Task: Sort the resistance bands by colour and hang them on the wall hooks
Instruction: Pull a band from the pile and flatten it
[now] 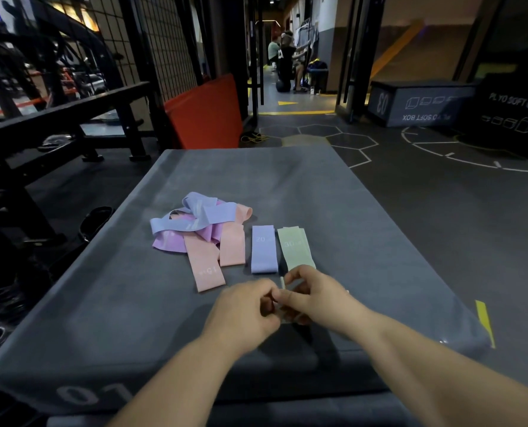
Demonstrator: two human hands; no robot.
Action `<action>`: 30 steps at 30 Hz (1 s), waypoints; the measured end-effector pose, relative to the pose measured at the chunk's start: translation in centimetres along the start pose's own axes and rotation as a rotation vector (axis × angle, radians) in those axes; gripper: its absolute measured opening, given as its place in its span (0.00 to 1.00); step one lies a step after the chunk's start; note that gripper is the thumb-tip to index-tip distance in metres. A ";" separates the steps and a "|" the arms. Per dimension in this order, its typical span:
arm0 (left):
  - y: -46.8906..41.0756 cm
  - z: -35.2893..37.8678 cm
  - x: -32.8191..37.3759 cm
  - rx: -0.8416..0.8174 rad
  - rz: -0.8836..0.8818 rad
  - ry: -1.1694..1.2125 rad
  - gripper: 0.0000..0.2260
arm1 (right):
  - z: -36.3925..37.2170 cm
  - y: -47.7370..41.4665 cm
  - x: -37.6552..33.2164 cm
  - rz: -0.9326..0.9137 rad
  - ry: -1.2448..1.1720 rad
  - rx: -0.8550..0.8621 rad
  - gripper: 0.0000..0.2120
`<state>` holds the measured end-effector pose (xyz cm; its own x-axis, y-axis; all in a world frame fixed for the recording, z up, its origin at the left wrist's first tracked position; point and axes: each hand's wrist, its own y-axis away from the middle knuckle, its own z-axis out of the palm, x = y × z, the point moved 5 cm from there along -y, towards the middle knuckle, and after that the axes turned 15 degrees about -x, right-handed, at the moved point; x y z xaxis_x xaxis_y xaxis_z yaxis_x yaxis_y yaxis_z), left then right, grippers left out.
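**Green band pinched at its near end by both hands**

A grey padded box is seen from above, and the resistance bands are laid out on its top. At the right of the row a green band marked 30 is laid flat, with its length running away from the viewer. Its near end is gripped by the left hand and the right hand, which are brought together there. The fingers of both are curled and bunched, the tips pinching the band's edge, where a small white tag is seen standing up between them.

Just left of the green band a lavender band marked 20 is laid parallel to it. Further left, two peach bands are set side by side, their far ends tucked under a tangled pile of lavender, pink and peach bands.

Beyond the box an orange mat is leaned against a mesh wall. A strip of yellow tape is stuck on the box's right edge.
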<state>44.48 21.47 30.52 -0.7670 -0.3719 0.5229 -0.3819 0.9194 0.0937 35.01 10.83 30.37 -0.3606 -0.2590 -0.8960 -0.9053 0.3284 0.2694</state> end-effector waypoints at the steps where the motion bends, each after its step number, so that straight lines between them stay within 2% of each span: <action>1: 0.0 -0.1 0.5 0.012 0.031 -0.052 0.08 | -0.3 -0.1 0.3 0.018 -0.007 0.023 0.16; 2: -0.1 -0.1 0.9 0.020 0.057 -0.103 0.08 | -0.5 -0.2 0.6 0.034 -0.008 0.041 0.14; 4: -0.3 0.1 0.9 0.018 0.083 -0.171 0.14 | -1.2 -0.2 0.9 0.053 -0.019 0.051 0.11; 7: -0.7 0.3 -0.2 -0.003 0.043 -0.156 0.24 | -2.5 0.0 1.4 0.083 0.001 0.067 0.10; 10: -1.0 0.1 -1.3 -0.042 -0.016 -0.121 0.28 | -4.0 0.2 2.2 0.119 0.131 0.079 0.11; 17: -1.6 0.3 -2.5 -0.123 -0.040 0.030 0.27 | -6.8 1.3 3.3 0.206 0.220 0.100 0.10; 23: -1.6 0.6 -1.7 -0.141 -0.025 -0.002 0.24 | -8.0 1.8 4.2 0.295 0.248 0.102 0.10; 30: -1.7 0.8 -2.1 -0.180 -0.085 -0.002 0.20 | -8.2 1.8 5.3 0.378 0.281 0.076 0.11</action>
<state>46.27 20.61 28.62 -0.7370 -0.4488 0.5053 -0.3467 0.8929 0.2874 29.67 2.62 28.97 -0.7175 -0.3412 -0.6073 -0.6841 0.5094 0.5220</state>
